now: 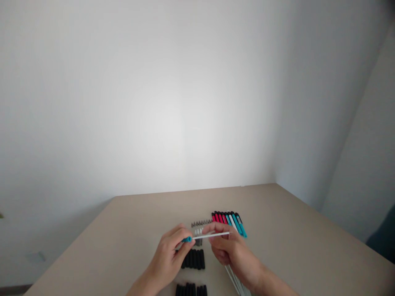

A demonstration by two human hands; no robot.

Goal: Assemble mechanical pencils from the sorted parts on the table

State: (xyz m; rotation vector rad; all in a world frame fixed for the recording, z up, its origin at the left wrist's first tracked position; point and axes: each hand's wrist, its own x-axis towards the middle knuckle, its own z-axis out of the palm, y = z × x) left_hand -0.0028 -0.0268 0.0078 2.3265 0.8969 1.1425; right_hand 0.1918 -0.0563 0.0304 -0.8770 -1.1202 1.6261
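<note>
My left hand (168, 253) is closed in a pinch on a teal pen barrel (187, 239), whose open end faces right. My right hand (234, 248) pinches a thin white pen refill (220, 234) that lies nearly level across its fingers. The refill's left end is right at the mouth of the barrel; whether its tip is inside I cannot tell. Most of the barrel is hidden by the left fingers.
On the beige table (148, 213), red, teal and white pen barrels (232, 220) lie behind my right hand. Beside them are springs (200, 223) and small white parts (198, 231). Black tubes (196, 260), more black pieces (187, 290) and white refills (235, 281) are nearer.
</note>
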